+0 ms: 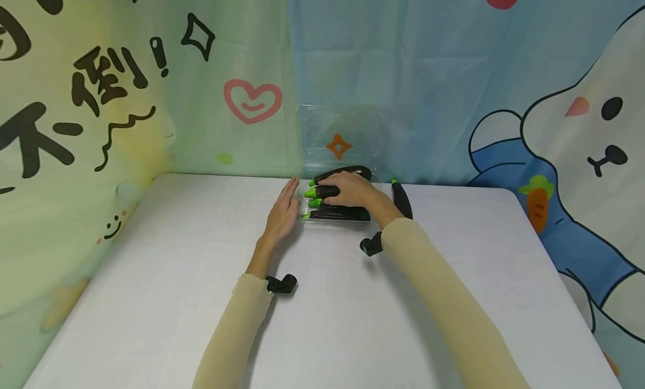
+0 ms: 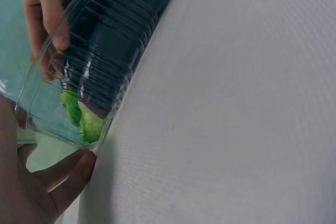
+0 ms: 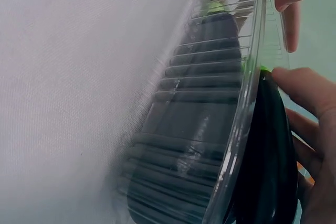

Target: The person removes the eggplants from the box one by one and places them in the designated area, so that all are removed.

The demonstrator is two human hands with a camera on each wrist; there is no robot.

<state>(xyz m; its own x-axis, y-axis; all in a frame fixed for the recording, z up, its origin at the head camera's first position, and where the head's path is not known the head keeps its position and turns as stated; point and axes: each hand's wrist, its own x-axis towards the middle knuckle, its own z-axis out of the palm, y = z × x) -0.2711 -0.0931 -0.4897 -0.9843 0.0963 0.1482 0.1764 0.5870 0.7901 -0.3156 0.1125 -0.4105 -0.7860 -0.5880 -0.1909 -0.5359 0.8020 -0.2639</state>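
A clear plastic box with ribbed walls stands at the back of the table, its transparent lid raised behind it. Several dark eggplants with green stems lie inside, one along the front wall and another at the back. Over the box, my right hand holds an eggplant, thumb near its stem end and fingers on the far side. My left hand rests at the box's left end with fingers extended; its fingertips touch the corner in the left wrist view.
Just right of the box, a loose eggplant lies on the white table. A printed cloth backdrop rises directly behind the table's far edge. Small black wrist cameras are strapped to both wrists.
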